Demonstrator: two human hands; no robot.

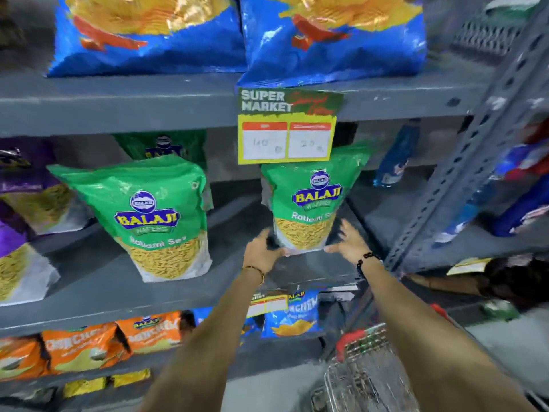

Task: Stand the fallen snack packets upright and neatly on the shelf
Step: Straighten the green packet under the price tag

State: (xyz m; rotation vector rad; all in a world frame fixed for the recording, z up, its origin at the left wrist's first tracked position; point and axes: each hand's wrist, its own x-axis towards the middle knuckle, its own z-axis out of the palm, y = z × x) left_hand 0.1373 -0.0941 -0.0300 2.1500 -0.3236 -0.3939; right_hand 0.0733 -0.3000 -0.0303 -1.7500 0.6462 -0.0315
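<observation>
A green Balaji Ratlami Sev packet (309, 203) stands upright on the grey middle shelf (118, 281), right of centre, under a hanging price tag. My left hand (263, 251) grips its lower left corner. At the packet's lower right corner my right hand (347, 239) has its fingers spread, and its thumb touches the bottom edge. A second green packet (148, 215) stands upright to the left, with a third (166, 145) behind it. The image is blurred.
Purple packets (26, 209) stand at the shelf's left end. Big blue chip bags (332, 40) fill the shelf above; orange and blue packets (89, 346) sit on the shelf below. A slotted grey upright (463, 162) stands right, with a blue bottle (395, 159) behind. A wire trolley (365, 367) is bottom right.
</observation>
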